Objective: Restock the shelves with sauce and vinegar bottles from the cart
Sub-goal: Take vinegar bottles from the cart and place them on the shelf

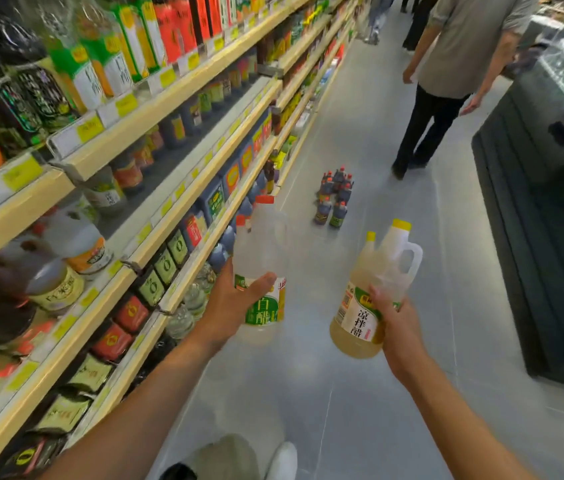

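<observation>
My left hand (235, 299) grips clear white-vinegar bottles with orange caps (263, 251) by their lower bodies, out over the aisle floor beside the shelf edge. My right hand (395, 323) holds two pale yellow vinegar bottles with yellow caps (374, 289), fingers curled round their labelled bodies. Both pairs of bottles stand upright. The stocked shelves (176, 202) run along my left, full of dark sauce bottles and jugs. No cart is in view.
A cluster of dark sauce bottles (334, 199) stands on the grey floor ahead. A person in a grey shirt and black trousers (447, 81) walks away down the aisle. A dark freezer cabinet (543, 202) lines the right side.
</observation>
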A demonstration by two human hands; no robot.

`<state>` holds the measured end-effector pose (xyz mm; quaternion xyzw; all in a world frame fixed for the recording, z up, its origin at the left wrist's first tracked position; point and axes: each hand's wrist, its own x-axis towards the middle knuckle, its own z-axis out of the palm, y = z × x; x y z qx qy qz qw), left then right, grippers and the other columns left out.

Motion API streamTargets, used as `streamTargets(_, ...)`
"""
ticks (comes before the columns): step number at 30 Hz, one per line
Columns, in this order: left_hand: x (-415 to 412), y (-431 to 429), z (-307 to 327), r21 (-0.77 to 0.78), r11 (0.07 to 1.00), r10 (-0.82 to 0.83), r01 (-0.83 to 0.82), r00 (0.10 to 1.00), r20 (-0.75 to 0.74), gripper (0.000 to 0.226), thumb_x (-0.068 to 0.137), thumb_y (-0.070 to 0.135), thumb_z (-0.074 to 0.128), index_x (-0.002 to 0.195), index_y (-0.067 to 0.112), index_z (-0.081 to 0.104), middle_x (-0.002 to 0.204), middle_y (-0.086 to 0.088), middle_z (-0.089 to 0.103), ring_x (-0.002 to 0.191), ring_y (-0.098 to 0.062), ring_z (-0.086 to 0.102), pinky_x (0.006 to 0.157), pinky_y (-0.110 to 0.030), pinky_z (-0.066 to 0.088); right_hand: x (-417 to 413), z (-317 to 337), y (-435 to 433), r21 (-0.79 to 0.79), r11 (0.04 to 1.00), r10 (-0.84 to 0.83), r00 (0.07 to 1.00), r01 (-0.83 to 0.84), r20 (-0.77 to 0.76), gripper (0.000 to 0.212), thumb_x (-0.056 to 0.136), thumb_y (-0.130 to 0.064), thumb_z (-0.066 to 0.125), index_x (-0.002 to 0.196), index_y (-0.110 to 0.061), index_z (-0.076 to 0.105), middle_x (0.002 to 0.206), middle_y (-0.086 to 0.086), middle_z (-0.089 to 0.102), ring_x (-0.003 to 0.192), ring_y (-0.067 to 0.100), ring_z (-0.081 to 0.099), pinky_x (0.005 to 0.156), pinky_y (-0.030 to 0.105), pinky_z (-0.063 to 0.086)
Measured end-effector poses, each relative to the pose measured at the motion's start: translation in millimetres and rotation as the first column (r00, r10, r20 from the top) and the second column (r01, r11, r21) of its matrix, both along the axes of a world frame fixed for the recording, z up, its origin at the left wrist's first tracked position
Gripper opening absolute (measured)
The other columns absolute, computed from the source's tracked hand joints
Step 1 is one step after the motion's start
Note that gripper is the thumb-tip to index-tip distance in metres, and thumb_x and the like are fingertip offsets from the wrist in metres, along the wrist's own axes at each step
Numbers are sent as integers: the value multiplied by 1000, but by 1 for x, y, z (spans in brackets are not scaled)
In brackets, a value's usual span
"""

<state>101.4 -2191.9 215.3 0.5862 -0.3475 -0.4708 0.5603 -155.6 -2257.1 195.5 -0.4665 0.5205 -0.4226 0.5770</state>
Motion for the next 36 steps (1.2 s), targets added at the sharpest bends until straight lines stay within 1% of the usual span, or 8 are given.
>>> streamTargets(5, 25, -69, -5, 16, 995, 96, -95, 995, -13, 44, 92, 12, 73, 127, 30, 54, 117, -2, 71, 104, -19, 72, 81, -26, 61, 30, 4, -80, -6, 998, 67, 998, -67, 16, 103, 53, -76, 84, 130, -13, 60, 113, 14, 75, 102, 34, 73, 88, 52, 58)
streamTargets(10, 68, -137, -16, -11, 996, 86, -86, 996, 13, 90, 69, 43, 88, 147, 24, 47, 128, -4, 69, 111, -16, 70, 94, -36, 59, 72, -2, -157, 20, 996, 89, 996, -89, 21, 95, 51, -71, 85, 124, -14, 64, 108, 12, 76, 99, 32, 74, 84, 47, 58)
streamTargets(12, 89, -165, -16, -3, 996, 85, -85, 996, 28, 93, 63, 55, 81, 145, 25, 49, 127, -5, 69, 114, -22, 69, 97, -43, 58, 92, -2, -189, 20, 994, 109, 994, -109, 0, 89, 52, -69, 84, 120, -15, 66, 107, 13, 77, 99, 33, 74, 87, 51, 58)
streamTargets(15, 117, -202, -21, 2, 994, 111, -111, 994, -9, 88, 63, 55, 82, 140, 26, 53, 123, -8, 70, 114, -27, 69, 99, -54, 56, 125, -1, -232, 14, 990, 143, 990, -143, -15, 106, 44, -77, 84, 124, -11, 65, 108, 14, 76, 98, 32, 74, 85, 48, 59)
streamTargets(20, 153, -249, -23, 15, 990, 144, -144, 989, -33, 94, 58, 61, 90, 140, 32, 52, 127, -5, 69, 120, -28, 66, 103, -57, 52, 176, 1, -294, -10, 976, 215, 976, -216, -9, 102, 52, -72, 83, 126, -6, 63, 108, 16, 76, 99, 34, 74, 76, 40, 61)
streamTargets(26, 185, -276, -26, 54, 973, 225, -224, 974, -7, 106, 51, 67, 90, 142, 31, 49, 126, -5, 66, 118, -26, 66, 101, -53, 55, 235, -4, -362, -17, 928, 372, 928, -372, -7, 104, 51, -76, 84, 129, -12, 61, 114, 15, 74, 105, 35, 72, 93, 55, 56)
streamTargets(30, 196, -279, -26, 71, 931, 361, -358, 932, -41, 85, 55, 53, 85, 132, 34, 53, 122, -5, 68, 114, -23, 68, 99, -48, 57, 277, -5, -397, 12, 865, 501, 865, -501, 11, 114, 42, -79, 85, 129, -8, 62, 114, 16, 74, 106, 35, 71, 94, 51, 55)
streamTargets(36, 195, -271, -27, 77, 798, 600, -598, 800, -10, 71, 52, 56, 77, 116, 36, 56, 115, 8, 69, 103, -2, 66, 78, -16, 54, 325, -11, -422, 27, 725, 687, 726, -688, 42, 104, 51, -74, 85, 130, -10, 63, 118, 19, 72, 110, 39, 69, 97, 54, 54)
